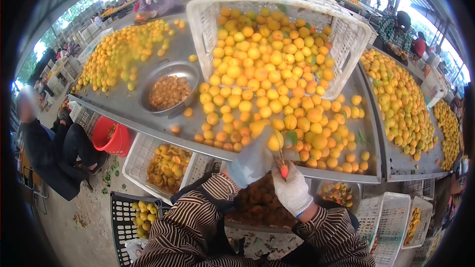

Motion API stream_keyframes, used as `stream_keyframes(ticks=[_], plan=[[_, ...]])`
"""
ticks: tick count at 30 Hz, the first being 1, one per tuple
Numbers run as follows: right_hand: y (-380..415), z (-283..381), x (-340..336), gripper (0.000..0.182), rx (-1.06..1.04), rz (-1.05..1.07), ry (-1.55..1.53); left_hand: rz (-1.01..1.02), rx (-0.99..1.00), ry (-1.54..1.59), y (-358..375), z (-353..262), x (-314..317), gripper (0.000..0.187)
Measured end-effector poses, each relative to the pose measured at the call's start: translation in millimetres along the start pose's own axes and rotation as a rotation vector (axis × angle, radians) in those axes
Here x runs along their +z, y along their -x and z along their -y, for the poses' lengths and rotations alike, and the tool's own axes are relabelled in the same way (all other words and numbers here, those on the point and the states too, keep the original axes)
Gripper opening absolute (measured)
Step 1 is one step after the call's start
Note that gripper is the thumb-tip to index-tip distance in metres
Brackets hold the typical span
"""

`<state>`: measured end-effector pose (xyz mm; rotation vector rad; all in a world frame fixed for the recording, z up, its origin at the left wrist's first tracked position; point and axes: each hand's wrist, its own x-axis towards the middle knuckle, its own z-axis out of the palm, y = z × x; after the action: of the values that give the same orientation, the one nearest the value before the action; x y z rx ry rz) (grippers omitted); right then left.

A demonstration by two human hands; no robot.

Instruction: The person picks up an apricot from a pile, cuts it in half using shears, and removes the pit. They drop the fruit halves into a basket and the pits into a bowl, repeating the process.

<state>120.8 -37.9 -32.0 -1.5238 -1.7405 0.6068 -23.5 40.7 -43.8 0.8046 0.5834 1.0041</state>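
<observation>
My left hand (251, 162), in a grey glove, is closed on a yellow apricot (275, 141) at the front edge of the metal table. Close beside it, my right hand (291, 191) in a white knit glove grips a small knife (284, 170) with a red handle. The knife's thin blade points up at the apricot and appears to touch it. Just beyond both hands lies a heap of apricots (277, 69), spilling from a white plastic crate (200, 29) tipped on its side. My left fingers are partly hidden behind the glove's back.
A metal bowl (144, 94) of pitted fruit stands left on the table (118, 100). Below are a white crate (132, 164) of fruit pieces, a black crate (118, 222) and a red bucket (121, 143). A person (52, 153) sits at left; others work farther back.
</observation>
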Motion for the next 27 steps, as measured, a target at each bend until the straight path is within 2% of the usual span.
stream_keyframes(ticks=[3,5,7,9,11,13,15,19,21,22,23,24,25,27], plan=[[0.5,-0.6,0.0,0.024,-0.056,-0.021,-0.064,0.024,-0.066,0.136,-0.6,4.4,-3.1,0.055],[-2.2,-1.1,-4.1,0.028,0.291,0.164,-0.259,0.029,-0.129,0.062,9.9,-27.9,15.7,0.057],[-5.4,-2.2,-10.6,0.027,0.306,0.217,-0.296,0.034,-0.19,-0.013,12.3,-36.5,17.2,0.059],[-8.7,5.2,-18.4,0.027,0.324,0.27,-0.33,0.015,0.019,-0.277,7.8,-27.3,6.9,0.061],[-10.7,19.4,-26.6,0.027,0.482,0.352,-0.419,0.025,0.095,-0.338,13.9,-41.7,18.9,0.058],[-11.4,13.0,-24.6,0.027,0.428,0.339,-0.398,0.034,0.173,-0.401,15.5,-47.7,20.6,0.055],[-11.8,7.3,-20.3,0.027,0.375,0.324,-0.378,0.096,0.338,-0.831,13.1,-45.8,14.6,0.053],[-8.5,8.1,-13.2,0.025,0.355,0.271,-0.373,0.047,0.178,-0.759,12.0,-32.3,12.2,0.051],[-7.0,7.2,-8.4,0.025,0.343,0.245,-0.389,-0.024,0.117,-0.48,9.6,-20.1,13.4,0.054],[-5.1,1.5,-1.6,0.021,0.293,0.202,-0.39,-0.023,0.116,-0.48,10.4,-16.6,15.5,0.054],[-3.5,-1.9,2.7,0.017,0.244,0.159,-0.391,-0.038,0.097,-0.343,11.3,-13.8,17.8,0.059],[-2.6,-2.0,3.8,0.017,0.244,0.157,-0.391,-0.053,0.077,-0.205,11.8,-13.0,20.8,0.064],[-1.8,-2.0,4.5,0.019,0.232,0.151,-0.347,-0.051,0.077,-0.206,11.4,-12.7,23.4,0.064],[0.1,-3.2,6.4,0.021,0.223,0.145,-0.304,-0.069,-0.071,-0.074,12.3,-14.3,28.8,0.062]])
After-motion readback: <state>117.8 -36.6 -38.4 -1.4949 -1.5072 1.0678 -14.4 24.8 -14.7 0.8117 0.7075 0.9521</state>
